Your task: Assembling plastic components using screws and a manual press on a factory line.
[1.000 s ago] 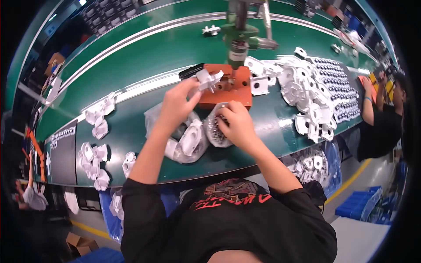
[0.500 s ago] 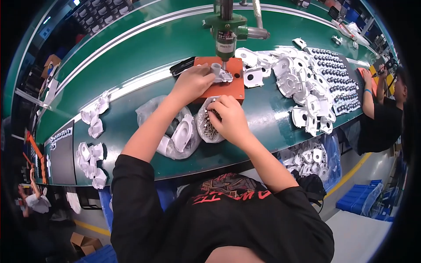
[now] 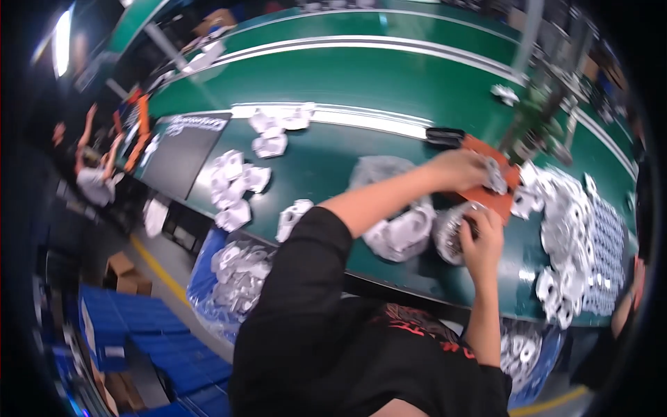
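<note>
My left hand (image 3: pixel 462 171) holds a small light-grey plastic part (image 3: pixel 495 176) on the orange block (image 3: pixel 492 203), beneath a green machine head (image 3: pixel 533 135). Just nearer to me, my right hand (image 3: pixel 484 240) has its fingers curled down into a clear bag of small metal screws (image 3: pixel 450 238). Whether those fingertips pinch a screw is hidden. Left of it lies another clear bag with white plastic housings (image 3: pixel 403 233). The picture is blurred by motion.
White housings (image 3: pixel 566 233) are heaped at the right beside a tray of dark round pieces (image 3: pixel 606 257). More housings (image 3: pixel 233 184) lie at the left near a black mat (image 3: pixel 187 156). A black case (image 3: pixel 445 136) sits behind the block. Blue boxes (image 3: pixel 132 313) stand on the floor.
My view has swung to the left, so the bench things sit further right in it. My left hand stays on the part at the block, and my right hand remains at the screw bag.
</note>
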{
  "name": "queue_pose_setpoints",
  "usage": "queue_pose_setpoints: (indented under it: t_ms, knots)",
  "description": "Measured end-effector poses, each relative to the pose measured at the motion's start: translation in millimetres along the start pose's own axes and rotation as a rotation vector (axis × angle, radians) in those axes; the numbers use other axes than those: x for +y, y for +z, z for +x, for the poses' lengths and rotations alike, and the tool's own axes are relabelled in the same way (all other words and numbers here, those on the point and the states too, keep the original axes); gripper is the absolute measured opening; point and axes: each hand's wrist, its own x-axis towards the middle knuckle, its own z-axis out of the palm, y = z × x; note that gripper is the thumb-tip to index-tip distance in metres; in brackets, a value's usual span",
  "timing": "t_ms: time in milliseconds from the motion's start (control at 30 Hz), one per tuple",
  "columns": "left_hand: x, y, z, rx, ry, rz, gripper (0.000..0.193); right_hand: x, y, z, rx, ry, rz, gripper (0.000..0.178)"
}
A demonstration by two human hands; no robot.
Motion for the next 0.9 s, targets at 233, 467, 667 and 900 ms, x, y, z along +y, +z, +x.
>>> queue_pose_setpoints:
  t_ms: [233, 467, 667, 900]
  knots:
    - [3.1, -1.1, -13.2, 0.026, -0.041, 0.303, 0.016, -14.6, -4.9, 5.6, -0.095, -0.001, 0.005, 0.022]
    - [10.2, -5.2, -9.7, 0.020, -0.127, 0.447, 0.026, -13.7, -3.7, 9.2, -0.094, 0.007, -0.008, 0.021]
    - [45.3, -36.5, -34.7, -0.067, -0.341, 0.091, 0.026, -11.3, -7.4, 6.9, -0.104, 0.037, 0.025, 0.017]
    - [60.8, -83.8, -125.8, -0.394, -0.862, 0.134, 0.024, -12.3, -7.1, 9.3, -0.091, 0.006, 0.012, 0.016]
